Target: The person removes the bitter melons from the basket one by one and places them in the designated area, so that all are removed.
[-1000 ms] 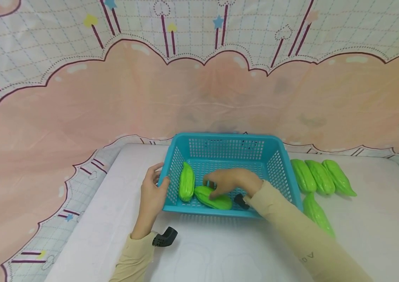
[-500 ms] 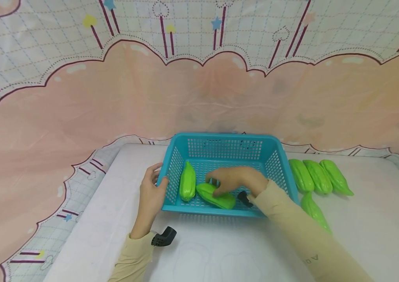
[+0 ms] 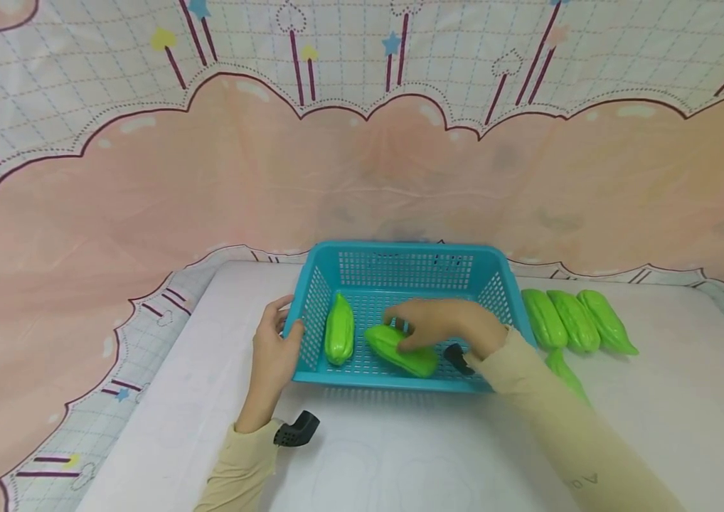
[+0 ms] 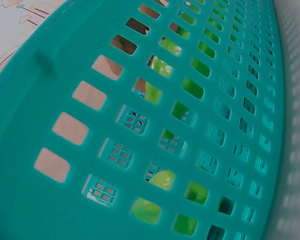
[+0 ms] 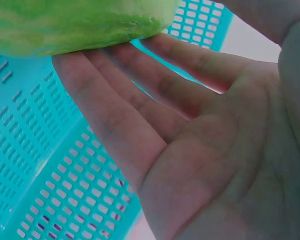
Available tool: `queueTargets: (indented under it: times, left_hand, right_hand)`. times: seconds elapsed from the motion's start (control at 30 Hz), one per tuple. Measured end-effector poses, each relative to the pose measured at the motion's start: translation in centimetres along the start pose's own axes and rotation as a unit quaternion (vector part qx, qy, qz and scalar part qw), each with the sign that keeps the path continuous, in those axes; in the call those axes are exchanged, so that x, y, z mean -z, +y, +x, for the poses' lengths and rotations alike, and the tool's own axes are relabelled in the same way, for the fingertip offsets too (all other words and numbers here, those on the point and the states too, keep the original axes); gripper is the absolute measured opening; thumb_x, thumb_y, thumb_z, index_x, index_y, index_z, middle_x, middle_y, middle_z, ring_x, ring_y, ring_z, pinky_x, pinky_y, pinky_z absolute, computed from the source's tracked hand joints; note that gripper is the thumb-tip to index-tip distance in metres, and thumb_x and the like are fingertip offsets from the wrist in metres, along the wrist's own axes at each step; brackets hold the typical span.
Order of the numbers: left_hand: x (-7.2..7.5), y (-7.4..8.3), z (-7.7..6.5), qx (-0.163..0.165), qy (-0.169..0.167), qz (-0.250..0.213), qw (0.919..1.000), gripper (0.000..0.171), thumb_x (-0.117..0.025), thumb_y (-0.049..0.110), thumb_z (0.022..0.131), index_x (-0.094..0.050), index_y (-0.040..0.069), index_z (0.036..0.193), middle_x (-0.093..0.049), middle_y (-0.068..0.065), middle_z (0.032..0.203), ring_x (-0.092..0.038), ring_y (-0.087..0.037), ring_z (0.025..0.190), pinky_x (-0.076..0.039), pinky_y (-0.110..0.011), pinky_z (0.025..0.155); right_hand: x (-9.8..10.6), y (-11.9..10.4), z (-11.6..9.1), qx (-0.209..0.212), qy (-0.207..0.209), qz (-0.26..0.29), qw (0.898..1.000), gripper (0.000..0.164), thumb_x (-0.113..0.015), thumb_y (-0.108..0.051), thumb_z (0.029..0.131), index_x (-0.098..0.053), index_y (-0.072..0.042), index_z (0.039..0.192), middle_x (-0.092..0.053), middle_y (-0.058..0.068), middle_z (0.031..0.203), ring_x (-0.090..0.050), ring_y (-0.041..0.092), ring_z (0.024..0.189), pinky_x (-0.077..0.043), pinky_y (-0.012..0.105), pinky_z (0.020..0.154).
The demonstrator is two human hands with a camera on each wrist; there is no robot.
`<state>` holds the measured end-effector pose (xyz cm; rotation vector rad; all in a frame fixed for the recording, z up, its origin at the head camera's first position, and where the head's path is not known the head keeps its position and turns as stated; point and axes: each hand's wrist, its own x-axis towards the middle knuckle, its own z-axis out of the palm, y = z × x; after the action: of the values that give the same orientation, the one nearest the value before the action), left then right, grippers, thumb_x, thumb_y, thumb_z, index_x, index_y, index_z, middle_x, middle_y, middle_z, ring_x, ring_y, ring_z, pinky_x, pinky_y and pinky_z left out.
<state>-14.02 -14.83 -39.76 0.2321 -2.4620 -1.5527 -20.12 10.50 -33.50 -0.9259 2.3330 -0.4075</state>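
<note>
A blue perforated plastic basket stands on the table. My left hand grips its left rim, thumb on the edge; the left wrist view shows only the basket's outer wall. Inside the basket, my right hand holds a green ribbed bitter melon from above, thumb on the near side. In the right wrist view, the fingertips press along the underside of that bitter melon. Another bitter melon lies along the left wall inside, its pointed end toward the back.
Right of the basket, three bitter melons lie side by side on the white table. One more bitter melon is partly hidden by the right sleeve. A patterned pink cloth hangs behind.
My right hand has shifted right inside the basket, carrying the held bitter melon away from the one at the left wall. The left hand stays on the rim.
</note>
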Motion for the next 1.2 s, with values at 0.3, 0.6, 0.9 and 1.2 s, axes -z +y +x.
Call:
queueTargets:
  times: [0.3,0.6,0.9,1.2]
  left_hand:
    - [0.0,-0.1,0.0,-0.007,0.001,-0.002,1.0000,0.047,-0.049,0.008,0.098,-0.044,0.006,0.144,-0.061,-0.020,0.130,-0.061,-0.030,0.111,-0.053,-0.044,0.084]
    - [0.0,0.0,0.0,-0.004,-0.001,-0.003,1.0000,0.046,-0.048,0.009,0.099,-0.044,0.007,0.145,-0.060,-0.020,0.130,-0.060,-0.031,0.114,-0.053,-0.048,0.086]
    - [-0.1,0.0,0.0,-0.005,-0.001,0.000,1.0000,0.047,-0.049,0.009,0.098,-0.044,0.007,0.144,-0.061,-0.020,0.129,-0.062,-0.031,0.112,-0.054,-0.047,0.085]
    - [0.0,0.3,-0.1,-0.006,0.001,-0.003,1.0000,0.047,-0.050,0.007,0.098,-0.045,0.004,0.144,-0.061,-0.021,0.129,-0.061,-0.032,0.113,-0.052,-0.048,0.086]
  right_hand:
    - [0.2,0.4,-1.7,0.013,0.030,0.004,0.999,0.047,-0.066,-0.017,0.093,-0.052,-0.003,0.136,-0.061,0.009,0.127,-0.059,0.025,0.114,-0.051,0.039,0.095]
    - [0.1,1.0,-3.1,0.020,0.061,0.021,0.998,0.044,-0.063,-0.015,0.096,-0.052,-0.004,0.137,-0.060,0.009,0.131,-0.060,0.027,0.115,-0.051,0.040,0.096]
    - [-0.5,2.3,-4.1,0.024,0.087,0.023,0.996,0.040,-0.064,-0.014,0.095,-0.054,-0.003,0.132,-0.063,0.007,0.123,-0.062,0.026,0.111,-0.052,0.039,0.093]
    - [-0.6,2.9,-5.1,0.021,0.098,0.026,0.995,0.041,-0.063,-0.016,0.096,-0.054,-0.003,0.134,-0.062,0.009,0.126,-0.061,0.028,0.113,-0.052,0.041,0.094]
